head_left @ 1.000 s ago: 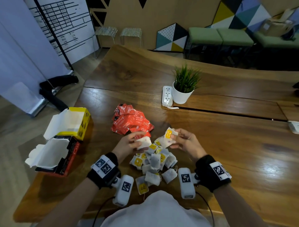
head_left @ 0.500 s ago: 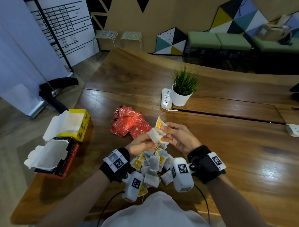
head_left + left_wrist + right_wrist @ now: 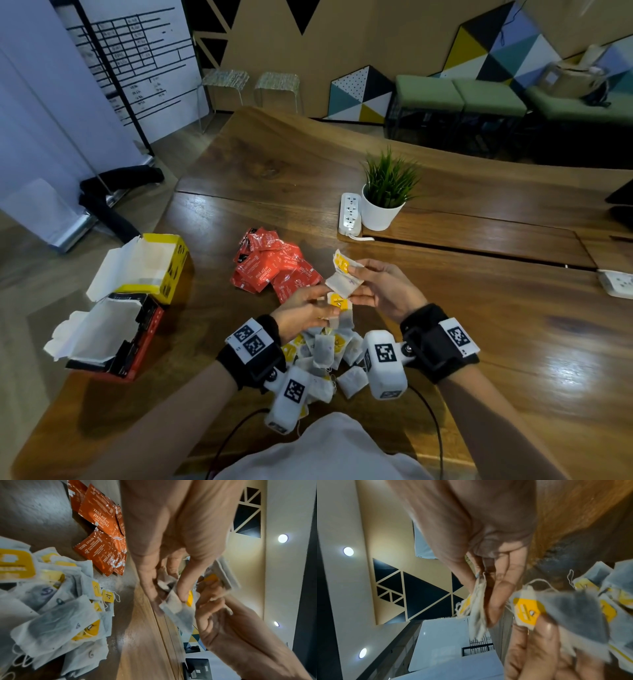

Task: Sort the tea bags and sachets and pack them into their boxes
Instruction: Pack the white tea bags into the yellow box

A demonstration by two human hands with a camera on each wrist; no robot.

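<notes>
While the right hand [image 3: 383, 291] pinches a small stack of tea bags [image 3: 343, 278] up off the table, the left hand [image 3: 301, 313] pinches one more tea bag [image 3: 343, 317] by its top edge, just beside that stack, yellow tag showing between the two hands. In the right wrist view the stack is clamped edge-on between thumb and fingers, strings trailing loose.

Just below the hands, near the person, the main heap of tea bags [image 3: 325, 356] lies spread on the wooden table [image 3: 513, 342], so most of that kind is unpacked. Just beyond the hands, to the far left, the red sachets [image 3: 274, 270] sit in their own pile: sorting looks largely done. Further left, the yellow box [image 3: 161, 263] and the red-and-black box [image 3: 120, 342] stand open at the table edge, and I can see nothing packed in them. Packing, by my reading, has barely begun.

Against half a second ago, the hands sit much as they did, but the left has lifted another bag clear of the heap, its tag now visible between the hands.
</notes>
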